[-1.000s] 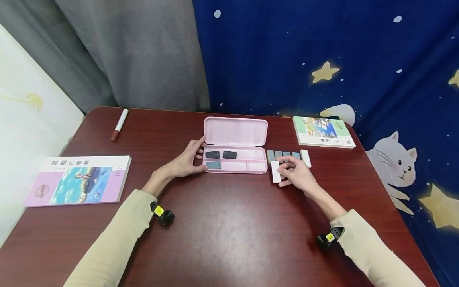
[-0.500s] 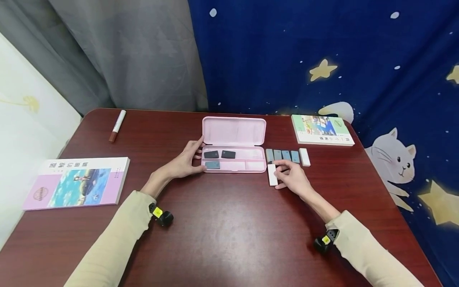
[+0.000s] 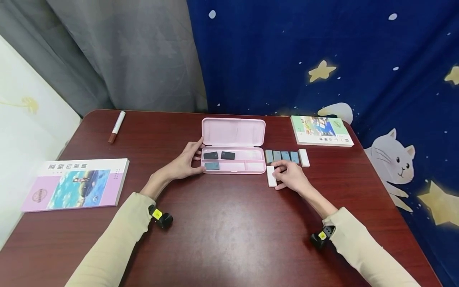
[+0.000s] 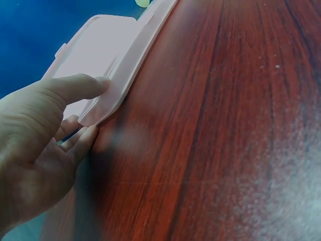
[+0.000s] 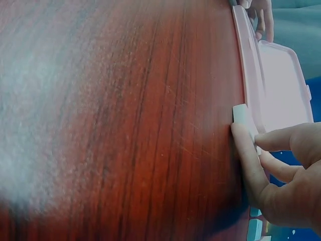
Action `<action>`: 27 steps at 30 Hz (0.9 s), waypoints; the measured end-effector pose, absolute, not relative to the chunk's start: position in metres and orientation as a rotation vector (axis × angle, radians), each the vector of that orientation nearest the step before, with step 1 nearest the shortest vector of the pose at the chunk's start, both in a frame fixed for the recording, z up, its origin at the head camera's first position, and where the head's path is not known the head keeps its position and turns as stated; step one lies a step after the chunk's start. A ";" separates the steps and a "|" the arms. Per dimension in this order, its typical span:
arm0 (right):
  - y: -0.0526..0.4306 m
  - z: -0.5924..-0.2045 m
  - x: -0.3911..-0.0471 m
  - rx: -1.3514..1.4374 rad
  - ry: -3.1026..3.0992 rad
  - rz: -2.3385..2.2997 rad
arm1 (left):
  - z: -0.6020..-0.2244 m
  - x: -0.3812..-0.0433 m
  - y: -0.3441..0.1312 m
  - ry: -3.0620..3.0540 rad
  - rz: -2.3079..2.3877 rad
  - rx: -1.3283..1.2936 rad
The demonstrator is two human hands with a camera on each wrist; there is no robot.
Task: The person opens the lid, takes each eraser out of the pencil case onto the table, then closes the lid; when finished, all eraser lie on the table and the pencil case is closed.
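Observation:
An open pink pencil case lies mid-table, its lid raised toward the back. Two dark blocks like erasers are in its back compartment, and a blue-grey one is in the front left compartment. My left hand holds the case's left end, with the thumb on its front wall. Beside the right front corner, my right hand pinches a white eraser between thumb and fingers. Behind that hand, several blue-grey erasers stand in a row, with another white eraser at the right end.
A purple-and-white book lies at the left, and a green-and-white book at the back right. A white marker with a brown cap is near the back left edge. Curtains hang behind the table.
My right hand has shifted the white eraser slightly left and toward me, now lined up just off the case's right front corner. The left hand keeps its hold on the case.

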State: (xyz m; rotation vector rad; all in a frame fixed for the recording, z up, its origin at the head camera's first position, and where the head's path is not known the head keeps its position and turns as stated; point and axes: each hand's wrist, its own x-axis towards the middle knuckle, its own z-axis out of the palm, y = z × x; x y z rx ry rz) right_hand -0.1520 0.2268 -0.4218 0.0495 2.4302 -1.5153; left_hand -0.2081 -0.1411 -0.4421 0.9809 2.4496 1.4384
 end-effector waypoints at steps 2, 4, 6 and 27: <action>0.227 -0.421 -0.152 0.046 2.432 -1.501 | -0.438 -0.205 -0.139 2.453 1.443 0.985; 0.227 -0.421 -0.152 0.041 2.432 -1.496 | -0.429 -0.201 -0.137 2.445 1.452 0.984; 0.227 -0.420 -0.152 0.036 2.435 -1.498 | -0.420 -0.196 -0.135 2.429 1.462 0.973; 0.229 -0.420 -0.152 -0.080 2.495 -1.410 | -0.445 -0.207 -0.143 2.445 1.477 1.019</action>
